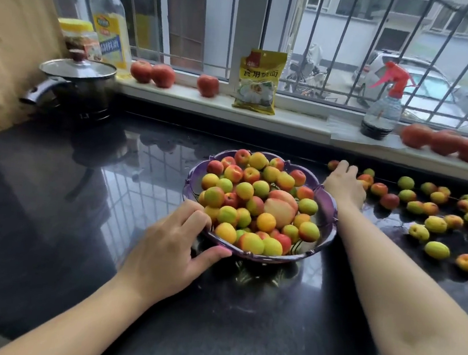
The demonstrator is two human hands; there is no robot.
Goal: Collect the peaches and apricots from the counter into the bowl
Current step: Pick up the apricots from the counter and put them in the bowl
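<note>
Head view shows a dark polished counter point(80, 219) running below a barred window, with a purple scalloped bowl point(327, 212) standing near its middle. Bowl contents: heaped with small apricots point(265, 222), yellow, green and red-blushed, plus one larger pale peach point(280, 207) right of centre. Fill level is high; fruit stands above the rim.

Outstanding work: a loose scatter of apricots on the counter point(435, 224) lies to the right of the bowl, reaching the frame edge. More than twenty pieces are countable, so the task is judged well past halfway but not finished.

Left hand point(168, 257) grips the near-left rim of the bowl, thumb under the edge and fingers curled over it, evidently steadying it.

Right hand point(345, 185) is stretched past the bowl's right side, palm down over the nearest stray fruit. Its fingers are hidden from above; whether they have closed on an apricot cannot be told.

Larger red fruit on the windowsill point(444, 143) sits apart from the scatter.
</note>
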